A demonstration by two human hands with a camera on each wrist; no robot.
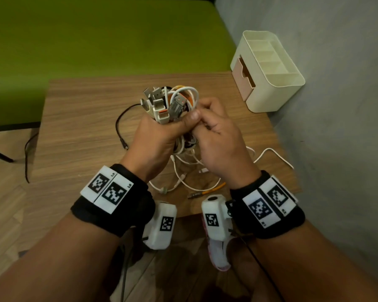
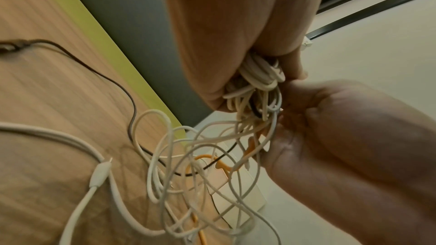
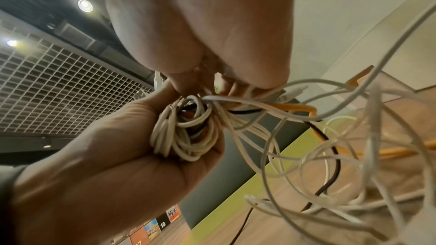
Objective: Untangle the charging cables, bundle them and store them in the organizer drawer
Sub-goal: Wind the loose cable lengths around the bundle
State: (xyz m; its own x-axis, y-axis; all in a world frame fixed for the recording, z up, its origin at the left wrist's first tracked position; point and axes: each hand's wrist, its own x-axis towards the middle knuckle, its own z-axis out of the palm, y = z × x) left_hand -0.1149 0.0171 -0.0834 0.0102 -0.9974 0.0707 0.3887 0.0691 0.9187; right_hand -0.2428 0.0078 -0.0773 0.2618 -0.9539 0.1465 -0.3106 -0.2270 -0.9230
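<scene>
The left hand (image 1: 159, 136) is closed around a bunch of charging cables (image 1: 172, 103), gripped above the middle of the bench (image 1: 79, 118), with the USB plugs (image 1: 159, 101) standing up out of the fist. The right hand (image 1: 218, 138) is pressed against the left, its fingers curled in and pinching strands of the same bunch just beside the left thumb. In the right wrist view, white loops (image 3: 186, 133) are seen coiled in the left palm (image 3: 122, 156). The wooden bench is set beside a green surface (image 1: 96, 35) and a grey wall (image 1: 336, 83). The cream organizer (image 1: 270, 73) is placed at the far right corner of the bench, its pink drawer (image 1: 242, 77) pulled partly out. Loose white cable ends (image 1: 183, 177) are trailed from the bunch onto the bench below the hands. A black cable (image 1: 120, 125) is looped out to the left, and an orange cable end (image 1: 214, 188) lies near the front edge.
</scene>
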